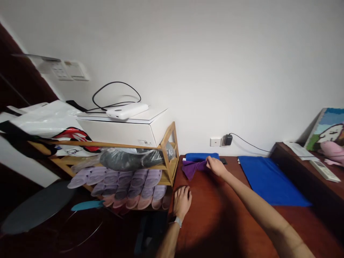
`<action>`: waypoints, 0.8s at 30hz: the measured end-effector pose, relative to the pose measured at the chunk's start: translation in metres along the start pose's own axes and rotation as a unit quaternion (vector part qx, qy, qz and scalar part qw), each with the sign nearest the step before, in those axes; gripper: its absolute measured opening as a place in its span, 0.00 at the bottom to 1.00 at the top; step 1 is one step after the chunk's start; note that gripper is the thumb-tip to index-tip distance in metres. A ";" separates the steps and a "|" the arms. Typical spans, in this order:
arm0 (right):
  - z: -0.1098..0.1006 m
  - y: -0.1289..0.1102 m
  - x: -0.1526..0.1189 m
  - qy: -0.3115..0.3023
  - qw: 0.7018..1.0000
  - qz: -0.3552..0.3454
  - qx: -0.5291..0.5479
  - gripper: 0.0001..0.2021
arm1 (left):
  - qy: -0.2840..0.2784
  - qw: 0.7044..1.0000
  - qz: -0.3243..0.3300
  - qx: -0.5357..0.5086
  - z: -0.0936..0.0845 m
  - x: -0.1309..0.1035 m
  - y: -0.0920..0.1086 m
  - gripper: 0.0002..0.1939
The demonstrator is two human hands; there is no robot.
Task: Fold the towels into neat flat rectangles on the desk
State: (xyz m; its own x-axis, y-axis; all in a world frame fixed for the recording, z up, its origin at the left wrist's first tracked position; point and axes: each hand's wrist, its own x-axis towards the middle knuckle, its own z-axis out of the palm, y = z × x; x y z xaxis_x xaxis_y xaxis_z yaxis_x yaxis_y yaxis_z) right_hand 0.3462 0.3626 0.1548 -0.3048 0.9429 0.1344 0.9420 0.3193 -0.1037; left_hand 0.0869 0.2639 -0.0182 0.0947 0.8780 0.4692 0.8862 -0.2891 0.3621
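My right hand (216, 167) pinches the edge of a purple cloth (191, 168) near the far edge of the reddish-brown wooden table (206, 218). One corner of the cloth droops toward me in a point. Just behind it lies a folded blue cloth (201, 156), partly hidden by the purple one. My left hand (182, 200), with a watch on the wrist, rests palm down at the table's left edge. Its fingers are stretched out and hold nothing. A second blue cloth (271, 181) is spread flat on the table's right side.
Left of the table stands a wooden rack (169, 143) with several slippers (134, 179) and a white box (120, 130). On the box sits a white device (127, 110) with a black cable. A black plug (228, 139) is in the wall socket; a raised ledge (298, 179) bounds the right.
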 end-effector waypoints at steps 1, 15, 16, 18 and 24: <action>-0.021 -0.002 -0.007 0.000 1.000 -0.019 0.009 0.13 | 0.008 1.000 -0.003 -0.012 -0.003 0.000 0.001 0.17; -0.237 -0.037 -0.128 0.054 0.979 -0.156 0.116 0.09 | 0.094 0.936 0.051 -0.336 -0.100 0.000 0.136 0.18; -0.246 -0.034 -0.137 0.061 0.982 -0.144 0.105 0.08 | 0.077 0.926 0.021 -0.369 -0.112 0.001 0.138 0.18; -0.260 -0.024 -0.153 0.074 0.986 -0.116 0.092 0.08 | 0.046 0.900 -0.060 -0.429 -0.134 0.003 0.137 0.19; -0.264 -0.010 -0.197 0.077 0.986 -0.073 0.131 0.08 | 0.005 0.826 -0.212 -0.521 -0.172 0.013 0.134 0.26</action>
State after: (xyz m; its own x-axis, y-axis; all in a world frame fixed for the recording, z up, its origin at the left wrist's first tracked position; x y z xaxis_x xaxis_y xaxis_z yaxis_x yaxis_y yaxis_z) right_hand 0.4342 0.1488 0.3896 -0.3908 0.8660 0.3121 0.8147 0.4832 -0.3207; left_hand 0.1285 0.1707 0.1748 -0.1326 0.9831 0.1259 -0.0349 -0.1316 0.9907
